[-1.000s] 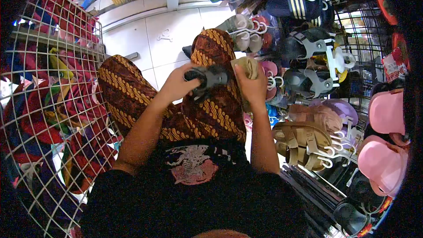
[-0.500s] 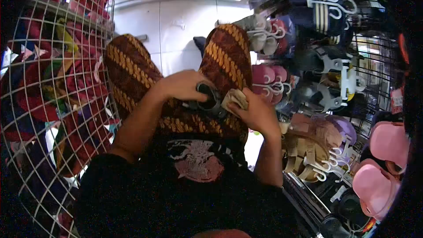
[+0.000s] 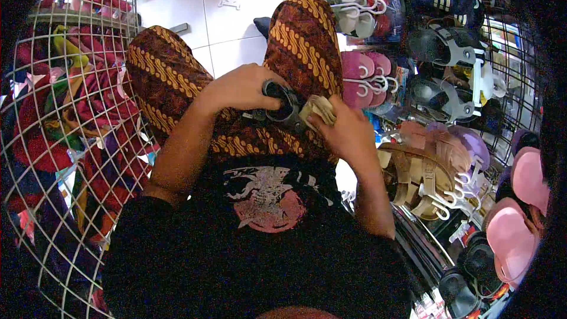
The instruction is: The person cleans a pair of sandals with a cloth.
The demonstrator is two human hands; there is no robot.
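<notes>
My left hand (image 3: 251, 88) is closed on a dark grey sandal (image 3: 286, 106) with a wide strap, held over my lap. In my right hand (image 3: 347, 127) a crumpled beige cloth (image 3: 318, 111) is pinched, its edge touching or very near the sandal's right side. Under both hands lies the brown and gold patterned fabric (image 3: 304, 32) over my legs. The fingertips of my left hand are partly hidden by the sandal's strap.
A wire grid (image 3: 77, 112) with colourful items behind it stands at the left. Along the right hang pink sandals (image 3: 366, 77), brown sandals (image 3: 422, 174) and black sandals (image 3: 431, 44). A white hanger (image 3: 230, 1) lies on the tiled floor (image 3: 180, 6).
The whole view has shifted, with the floor and legs appearing higher. My hands keep hold of the sandal and the cloth, nearly unchanged in position relative to each other.
</notes>
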